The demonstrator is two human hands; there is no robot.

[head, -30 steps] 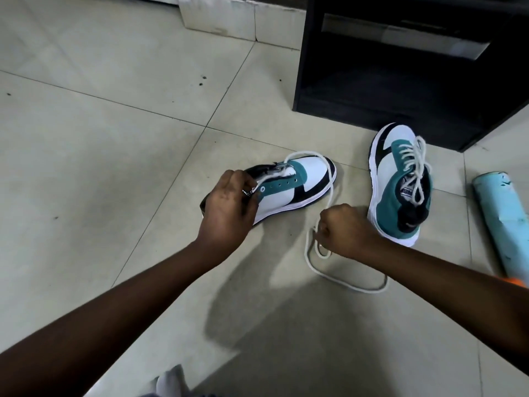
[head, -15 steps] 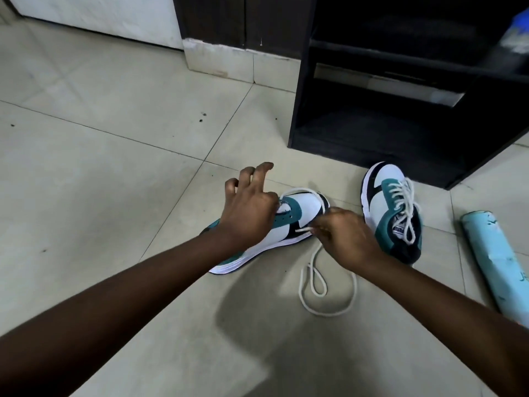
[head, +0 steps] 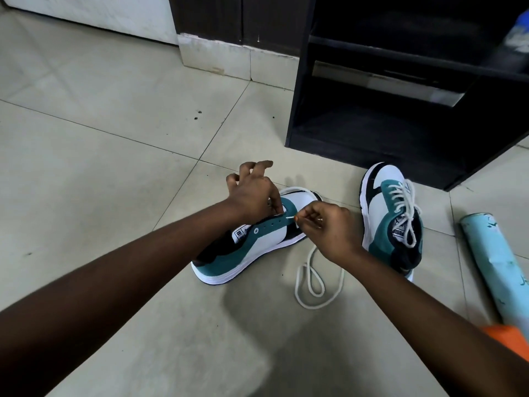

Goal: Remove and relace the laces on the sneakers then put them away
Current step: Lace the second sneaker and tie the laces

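A white, teal and black sneaker (head: pixel 257 247) lies on the tiled floor at centre, its eyelets empty along the near side. My left hand (head: pixel 253 193) is over its front; thumb and a finger pinch the teal eyelet strip while the other fingers lift free. My right hand (head: pixel 326 227) pinches the tip of the white lace (head: pixel 315 282) at the front eyelets. The rest of the lace trails in loops on the floor below my right wrist. The second sneaker (head: pixel 389 222), fully laced, stands to the right.
A black open shelf unit (head: pixel 400 110) stands just behind the shoes. A pale blue tube (head: pixel 498 267) lies on the floor at far right. Light floor tiles spread to the left, and a wall base runs along the back.
My right hand came up from the floor to the shoe's front eyelets with the lace tip. My left hand shifted from the shoe's collar toward its front. The view rose.
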